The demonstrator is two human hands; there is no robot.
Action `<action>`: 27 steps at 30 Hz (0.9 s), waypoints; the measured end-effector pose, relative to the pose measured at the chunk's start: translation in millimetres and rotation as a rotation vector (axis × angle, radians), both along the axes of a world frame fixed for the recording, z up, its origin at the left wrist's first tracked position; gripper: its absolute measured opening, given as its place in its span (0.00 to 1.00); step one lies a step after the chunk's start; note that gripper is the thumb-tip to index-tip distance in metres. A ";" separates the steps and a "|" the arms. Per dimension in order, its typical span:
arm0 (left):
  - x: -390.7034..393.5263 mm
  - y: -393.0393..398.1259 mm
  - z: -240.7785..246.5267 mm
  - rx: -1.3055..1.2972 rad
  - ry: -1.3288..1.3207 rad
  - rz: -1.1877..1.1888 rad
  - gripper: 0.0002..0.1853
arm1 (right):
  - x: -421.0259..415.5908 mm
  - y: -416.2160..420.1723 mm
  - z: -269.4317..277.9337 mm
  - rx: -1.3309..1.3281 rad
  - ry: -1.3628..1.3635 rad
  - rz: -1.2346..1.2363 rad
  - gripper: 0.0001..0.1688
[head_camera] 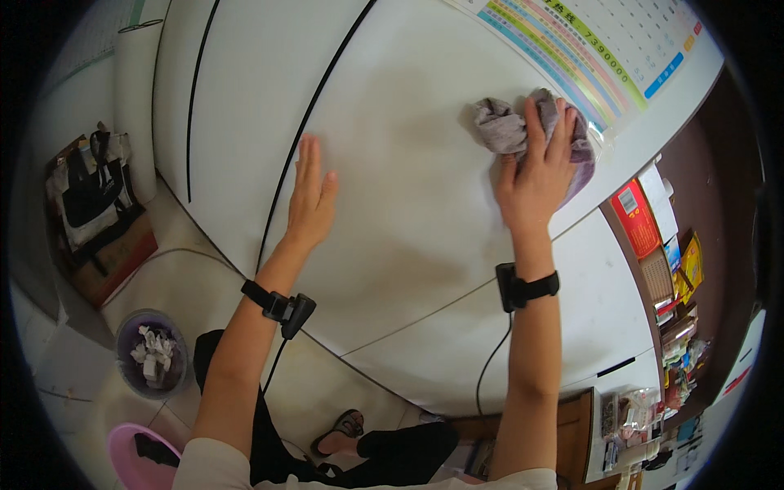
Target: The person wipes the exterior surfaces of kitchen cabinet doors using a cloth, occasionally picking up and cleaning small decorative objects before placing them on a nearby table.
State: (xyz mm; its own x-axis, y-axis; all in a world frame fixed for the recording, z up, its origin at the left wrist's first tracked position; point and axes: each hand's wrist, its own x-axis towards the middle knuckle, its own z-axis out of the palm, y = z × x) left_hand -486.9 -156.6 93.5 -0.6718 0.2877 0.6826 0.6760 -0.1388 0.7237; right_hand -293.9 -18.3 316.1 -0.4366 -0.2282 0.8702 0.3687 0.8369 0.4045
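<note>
My right hand point(539, 165) presses a crumpled grey-purple cloth point(499, 125) flat against a white cabinet front point(404, 202), fingers spread over the fabric. The cloth lies right at the lower corner of a printed calendar-like poster point(588, 61), which bears writing and coloured bands. My left hand point(312, 196) holds nothing. It is outstretched beside a long black strip point(309, 110) on the white front; whether its palm touches the surface I cannot tell. Each wrist wears a black strap with a small device.
Brown open shelving point(716, 184) at the right holds boxes and packets. A small table point(591, 429) with containers stands at lower right. On the floor at left are a waste bin point(125, 367) with crumpled paper, a pink basin point(131, 450) and a cardboard box point(119, 260) under bags.
</note>
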 end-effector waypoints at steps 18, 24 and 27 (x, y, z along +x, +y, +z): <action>-51.1 -13.3 -64.8 -0.051 -0.194 -0.014 0.34 | 1.8 9.5 -219.6 0.010 -0.999 0.025 0.36; -66.6 -21.6 -73.8 -0.057 -0.160 -0.028 0.33 | 12.6 -3.1 -93.7 0.025 -0.501 -0.171 0.41; -66.1 -19.6 -76.5 -0.057 -0.178 -0.062 0.33 | -14.9 -8.6 -41.4 -0.012 -0.136 -0.053 0.45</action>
